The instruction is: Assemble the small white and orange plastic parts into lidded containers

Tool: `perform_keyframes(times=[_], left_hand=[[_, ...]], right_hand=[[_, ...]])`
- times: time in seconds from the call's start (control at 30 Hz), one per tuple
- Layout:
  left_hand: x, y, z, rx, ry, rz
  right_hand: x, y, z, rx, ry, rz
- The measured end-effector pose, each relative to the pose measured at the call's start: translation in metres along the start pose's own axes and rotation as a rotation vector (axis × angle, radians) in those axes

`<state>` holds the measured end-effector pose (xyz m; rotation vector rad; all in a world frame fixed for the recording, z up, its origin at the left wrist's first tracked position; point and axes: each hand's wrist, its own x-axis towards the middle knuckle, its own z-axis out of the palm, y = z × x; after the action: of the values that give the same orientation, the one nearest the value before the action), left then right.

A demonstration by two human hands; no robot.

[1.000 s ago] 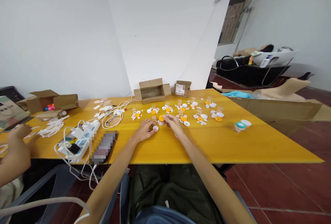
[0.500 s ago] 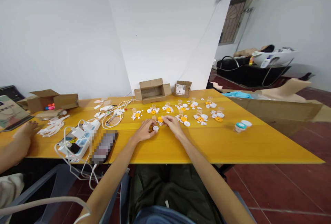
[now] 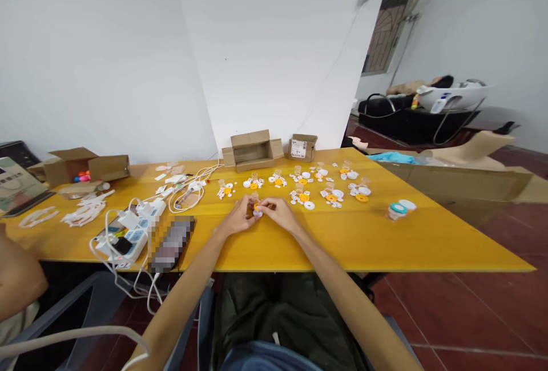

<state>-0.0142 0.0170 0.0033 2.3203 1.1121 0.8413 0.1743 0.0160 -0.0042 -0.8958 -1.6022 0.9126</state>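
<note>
The left hand (image 3: 240,216) grasps the white disc (image 3: 257,212) with its fingers, near the middle of the tabletop (image 3: 363,240). The fingers of the right hand (image 3: 277,213) grasp the orange disc (image 3: 257,206), which is at the white disc. Behind the hands, small parts (image 3: 299,196) lie in groups. The boxes (image 3: 252,154) stand at the far edge.
</note>
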Motion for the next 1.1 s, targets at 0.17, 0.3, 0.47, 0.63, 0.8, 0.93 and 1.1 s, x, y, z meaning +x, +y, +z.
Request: perform_keyframes(times=[0.17,0.3,0.47,0.63,0.8,0.93,1.1], left_hand=[[0.000,0.002,0.000,0.000,0.008,-0.002],[0.000,0.003,-0.001,0.011,0.007,-0.002],[-0.001,0.003,-0.001,0.028,0.014,-0.003],[-0.001,0.003,-0.001,0.013,0.013,0.010],[0.000,0.004,-0.001,-0.014,0.012,0.011],[0.000,0.004,-0.002,-0.019,0.008,0.014],[0.000,0.004,-0.002,-0.025,0.009,0.015]], right_hand=[[-0.003,-0.005,0.001,-0.028,-0.044,-0.053],[-0.004,-0.008,0.001,-0.052,-0.053,-0.066],[-0.004,-0.004,0.001,-0.095,-0.061,-0.097],[-0.003,0.000,0.000,-0.141,-0.084,-0.122],[-0.002,0.005,-0.001,-0.215,-0.114,-0.127],[-0.002,0.006,-0.001,-0.236,-0.118,-0.124],[-0.002,0.007,-0.001,-0.275,-0.121,-0.106]])
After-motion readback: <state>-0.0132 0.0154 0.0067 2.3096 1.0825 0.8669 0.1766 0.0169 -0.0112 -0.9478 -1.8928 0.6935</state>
